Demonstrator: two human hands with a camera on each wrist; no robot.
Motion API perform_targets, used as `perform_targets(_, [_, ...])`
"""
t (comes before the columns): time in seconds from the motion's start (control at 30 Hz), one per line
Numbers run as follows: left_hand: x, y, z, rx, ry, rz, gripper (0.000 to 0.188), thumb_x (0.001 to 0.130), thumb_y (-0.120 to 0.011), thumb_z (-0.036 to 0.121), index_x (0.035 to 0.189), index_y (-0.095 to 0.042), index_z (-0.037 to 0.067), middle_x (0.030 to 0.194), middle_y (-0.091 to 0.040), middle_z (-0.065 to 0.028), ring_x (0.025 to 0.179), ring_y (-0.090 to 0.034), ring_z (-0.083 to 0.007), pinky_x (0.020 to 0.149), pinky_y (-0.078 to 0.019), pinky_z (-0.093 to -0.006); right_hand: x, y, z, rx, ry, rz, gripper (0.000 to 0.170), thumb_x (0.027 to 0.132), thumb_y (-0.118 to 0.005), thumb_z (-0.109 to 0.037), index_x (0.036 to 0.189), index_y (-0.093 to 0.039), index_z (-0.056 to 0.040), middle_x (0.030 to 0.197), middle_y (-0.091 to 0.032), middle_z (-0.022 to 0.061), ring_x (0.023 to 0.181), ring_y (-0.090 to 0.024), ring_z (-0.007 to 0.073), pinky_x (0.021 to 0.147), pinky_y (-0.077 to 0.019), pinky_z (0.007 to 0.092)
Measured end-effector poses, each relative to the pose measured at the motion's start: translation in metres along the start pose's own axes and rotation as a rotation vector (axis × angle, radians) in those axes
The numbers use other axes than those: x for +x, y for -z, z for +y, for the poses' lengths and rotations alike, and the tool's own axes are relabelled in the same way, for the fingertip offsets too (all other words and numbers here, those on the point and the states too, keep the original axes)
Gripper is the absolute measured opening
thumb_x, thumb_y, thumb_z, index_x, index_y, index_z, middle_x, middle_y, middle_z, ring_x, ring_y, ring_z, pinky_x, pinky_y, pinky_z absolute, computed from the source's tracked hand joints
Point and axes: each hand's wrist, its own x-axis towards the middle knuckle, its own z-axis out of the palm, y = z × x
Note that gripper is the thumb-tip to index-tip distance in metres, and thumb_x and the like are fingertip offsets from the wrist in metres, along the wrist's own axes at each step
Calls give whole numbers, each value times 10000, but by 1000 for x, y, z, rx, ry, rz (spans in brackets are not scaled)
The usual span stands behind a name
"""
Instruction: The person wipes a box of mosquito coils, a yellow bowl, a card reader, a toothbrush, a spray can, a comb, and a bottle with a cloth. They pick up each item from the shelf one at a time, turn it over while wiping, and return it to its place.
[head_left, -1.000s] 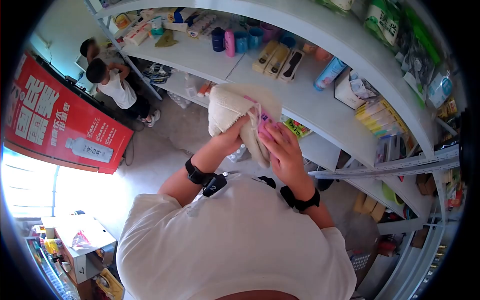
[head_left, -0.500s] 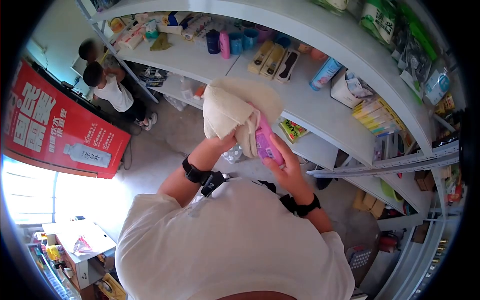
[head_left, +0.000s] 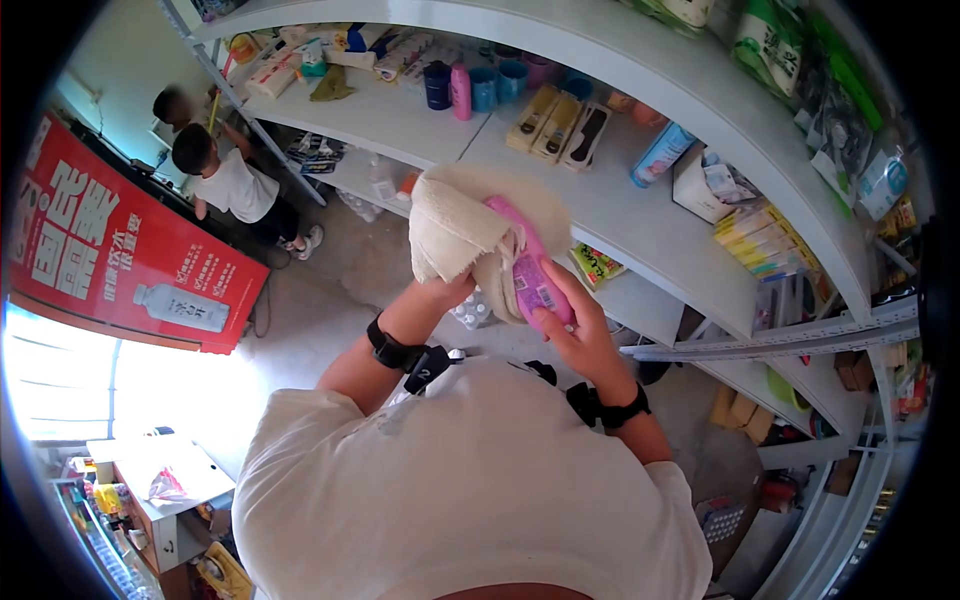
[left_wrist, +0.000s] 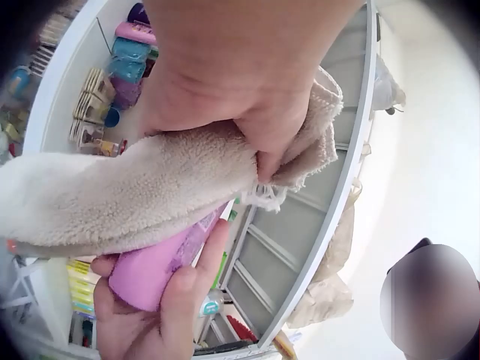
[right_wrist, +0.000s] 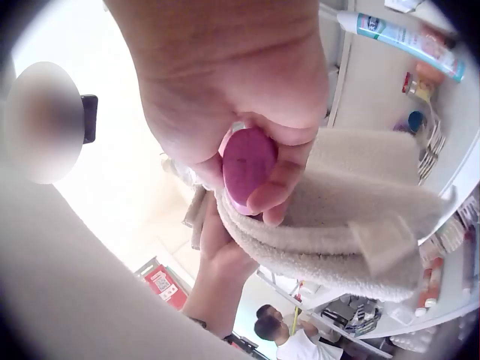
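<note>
My right hand (head_left: 583, 325) grips the lower end of a pink bottle (head_left: 541, 280), with a printed label facing up. A cream towel (head_left: 455, 225) drapes over my left hand (head_left: 446, 289) and lies against the bottle's upper part. In the left wrist view, the left hand (left_wrist: 225, 97) holds the towel (left_wrist: 135, 191), its thumb pressed into the cloth near a frayed edge. The left fingers are mostly hidden under the fabric. From the right wrist view, the bottle's purple-pink base (right_wrist: 249, 166) shows between the right thumb and fingers.
Ahead stands a white shelf (head_left: 640, 240) with a pink bottle (head_left: 460, 92), blue cups (head_left: 483, 88), boxed brushes (head_left: 586, 137) and a blue spray can (head_left: 662, 155). Two people (head_left: 232, 185) are at the back left, by a red display cooler (head_left: 130, 240). A white desk (head_left: 185, 480) is at the lower left.
My right hand has shifted from over the bottle's label down to its lower end, exposing the label. The towel stays in the left hand. One person at the back left has moved an arm.
</note>
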Motion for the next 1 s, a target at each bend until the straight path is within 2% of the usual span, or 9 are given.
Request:
perform_targets(0.17, [-2, 1, 0, -29, 42, 3, 499, 901, -665, 188, 1346, -440, 182, 1272, -545, -37, 1223, -505, -216, 1038, -423, -415, 3, -4, 2, 4, 26, 22, 519, 894, -614, -96, 1378, -449, -7, 1393, -482, 186, 1289, -468, 300, 1072, -348, 370])
perform_targets(0.37, [-18, -17, -13, -57, 151, 80, 496, 905, -617, 46, 1353, -435, 152, 1263, -545, -44, 1189, -526, -188, 1013, -449, -382, 17, -3, -1, -143, 116, 36, 504, 891, -613, -98, 1366, -468, -11, 1389, -479, 193, 1275, -479, 310, 1067, -355, 363])
perform_targets(0.47, [-12, -17, -8, -26, 48, 58, 499, 903, -630, 81, 1356, -434, 156, 1281, -541, -39, 1206, -517, -196, 1035, -433, -393, 16, -2, -4, -169, 117, 23, 508, 891, -612, -103, 1372, -469, -28, 1389, -473, 201, 1269, -481, 325, 1059, -361, 362])
perform_targets(0.57, [-3, 7, -5, -73, 145, 162, 515, 900, -656, 156, 1362, -429, 162, 1292, -539, -36, 1218, -512, -206, 1053, -417, -403, 12, -1, -5, -172, 97, -6, 528, 885, -613, -99, 1391, -463, -78, 1387, -466, 206, 1251, -493, 342, 1039, -382, 365])
perform_targets(0.6, [0, 11, -3, -13, 110, 158, 519, 895, -672, 218, 1355, -440, 158, 1304, -530, -41, 1230, -503, -210, 1057, -413, -405, 12, 0, -6, -176, 89, -15, 539, 882, -614, -96, 1397, -457, -88, 1386, -466, 207, 1248, -494, 344, 1033, -388, 364])
perform_targets(0.7, [11, 8, 2, -126, 145, 161, 482, 901, -662, 205, 1335, -461, 139, 1306, -529, -43, 1230, -503, -212, 1056, -414, -406, 10, 2, -11, -283, 97, 10, 560, 872, -621, -91, 1403, -444, -101, 1378, -471, 198, 1203, -526, 351, 986, -435, 363])
perform_targets(0.83, [9, -11, -22, 50, 269, 178, 370, 946, -573, 163, 1302, -481, 121, 1243, -555, -54, 1189, -520, -231, 1024, -436, -407, 5, 3, -14, -504, 94, 151, 587, 838, -636, -73, 1392, -446, -110, 1358, -498, 142, 1087, -591, 337, 860, -514, 356])
perform_targets(0.93, [12, -32, -34, -4, 522, 147, 348, 960, -539, 163, 1298, -481, 100, 1239, -557, -60, 1193, -520, -230, 1016, -440, -398, 3, 6, -11, -680, 105, 234, 609, 792, -650, -51, 1371, -475, -131, 1341, -519, 90, 959, -629, 295, 776, -536, 350])
perform_targets(1.0, [17, -42, -30, -44, 566, 170, 334, 972, -514, 179, 1291, -483, 85, 1237, -560, -66, 1187, -523, -232, 1012, -440, -396, 3, 7, -9, -715, 88, 246, 646, 759, -654, -31, 1369, -488, -162, 1335, -527, 72, 907, -629, 276, 755, -535, 346])
